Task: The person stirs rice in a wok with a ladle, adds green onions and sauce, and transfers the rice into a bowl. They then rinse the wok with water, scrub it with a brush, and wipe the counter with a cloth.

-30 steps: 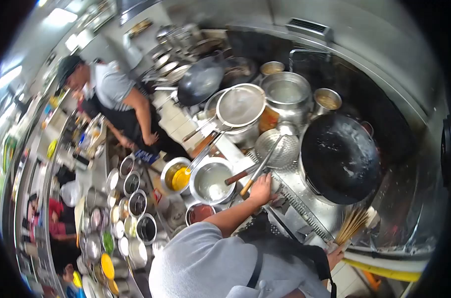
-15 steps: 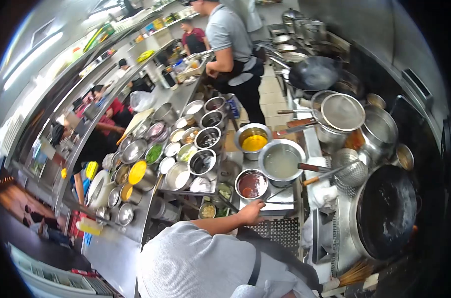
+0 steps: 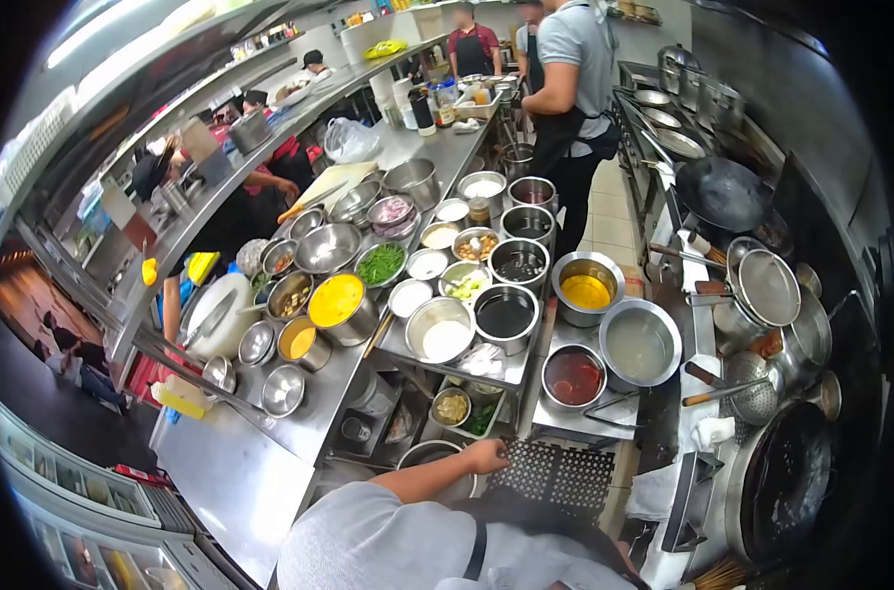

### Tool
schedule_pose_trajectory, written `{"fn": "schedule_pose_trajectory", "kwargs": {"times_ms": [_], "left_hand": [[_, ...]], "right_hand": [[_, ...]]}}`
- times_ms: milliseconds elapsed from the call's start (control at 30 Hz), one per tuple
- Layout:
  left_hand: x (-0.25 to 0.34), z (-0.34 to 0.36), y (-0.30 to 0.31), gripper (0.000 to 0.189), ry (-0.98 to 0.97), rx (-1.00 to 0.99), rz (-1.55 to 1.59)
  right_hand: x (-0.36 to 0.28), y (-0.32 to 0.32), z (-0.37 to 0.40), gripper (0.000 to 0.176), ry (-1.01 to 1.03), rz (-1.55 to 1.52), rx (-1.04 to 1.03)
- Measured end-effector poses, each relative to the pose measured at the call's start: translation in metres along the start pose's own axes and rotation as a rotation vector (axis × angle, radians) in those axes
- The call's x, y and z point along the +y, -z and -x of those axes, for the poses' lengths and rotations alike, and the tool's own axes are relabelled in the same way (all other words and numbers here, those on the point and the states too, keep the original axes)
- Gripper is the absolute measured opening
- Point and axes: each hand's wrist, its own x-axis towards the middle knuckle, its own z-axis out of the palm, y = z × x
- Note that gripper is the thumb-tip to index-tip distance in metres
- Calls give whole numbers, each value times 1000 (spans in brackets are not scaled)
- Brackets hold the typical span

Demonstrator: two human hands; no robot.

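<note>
My left hand (image 3: 486, 455) reaches out from a grey sleeve, above the perforated black floor mat (image 3: 555, 477). Its fingers look loosely curled, and I see nothing in them. Beside it, to the left, is a metal pot (image 3: 429, 452) partly covered by my forearm. Up and to the right, apart from the hand, stands a pot of dark red liquid (image 3: 574, 378). Next to that are a larger pot of cloudy liquid (image 3: 641, 342) and a pot of yellow oil (image 3: 587, 287). A bit of skin that may be my right hand (image 3: 625, 557) shows at the bottom; its fingers are hidden.
Ingredient bowls and pots crowd the steel counter on the left, among them chopped greens (image 3: 380, 264) and yellow liquid (image 3: 337, 299). A large wok (image 3: 786, 482), strainers (image 3: 770, 287) and a skimmer (image 3: 749, 388) line the right. A co-worker (image 3: 570, 88) stands in the aisle ahead.
The view has turned, so the counter and stove appear shifted and more of the aisle shows. My left hand has drawn away from the red-liquid pot, towards my body.
</note>
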Motion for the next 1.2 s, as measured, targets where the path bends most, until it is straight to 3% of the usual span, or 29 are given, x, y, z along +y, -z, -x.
{"fn": "schedule_pose_trajectory", "kwargs": {"times_ms": [133, 200, 267, 333, 367, 400, 433, 500, 533, 567, 633, 700, 767, 800, 833, 867, 900, 933, 967, 1167, 1200], "left_hand": [[-86, 35, -13, 45, 223, -2, -4], [-142, 62, -37, 43, 341, 153, -95], [-181, 100, -48, 43, 402, -188, -270], [-222, 145, -91, 40, 768, 171, 160], [-219, 173, -100, 42, 754, 301, 154], [-213, 203, -113, 44, 739, 427, 142], [-206, 233, -126, 45, 755, 375, 82], [-218, 276, -178, 44, 873, 352, 34], [-235, 287, -222, 43, 973, 381, 46], [-218, 305, -244, 40, 1000, 368, 190], [-190, 330, -298, 38, 1037, 357, 356], [-170, 332, -381, 27, 988, 242, 458], [-130, 323, -424, 26, 744, 194, 955], [-116, 321, -443, 26, 646, 137, 1208], [-95, 327, -459, 26, 738, 162, 977], [-91, 329, -479, 27, 797, 172, 874], [-85, 332, -489, 27, 822, 174, 821], [-81, 336, -495, 27, 833, 177, 792], [-80, 340, -497, 28, 835, 184, 763], [-107, 361, -445, 29, 792, 217, 507], [-108, 362, -427, 30, 926, 280, 614]], "right_hand": [[-62, -4, -18, 39, 142, 137, -47], [-93, -5, -35, 39, 242, 237, -79], [-118, -4, -56, 40, 343, 334, -108], [-150, 0, -84, 40, 461, 445, -111], [-170, 7, -97, 41, 537, 506, -93], [-184, 25, -109, 48, 759, 712, -110], [-203, 32, -112, 50, 787, 874, -27], [-249, 60, -81, 49, 449, 459, -58], [-265, 74, -59, 35, 718, 666, 117], [-265, 72, -66, 35, 733, 681, 113], [-254, 58, -104, 39, 635, 330, 67], [-245, 55, -73, 43, 623, 369, -9], [-217, 43, -57, 45, 594, 456, -77], [-190, 32, -73, 45, 767, 783, -131], [-147, 10, -114, 44, 935, 1111, -184], [-65, -42, -210, 42, 1210, 1352, -171], [-21, -65, -230, 41, 1520, 1555, -83], [-14, -25, -179, 41, 872, 1072, -382], [-16, -10, -152, 41, 708, 969, -391], [-62, 36, -104, 40, 654, 1015, -375], [-74, 40, -103, 40, 662, 1034, -373]]}}
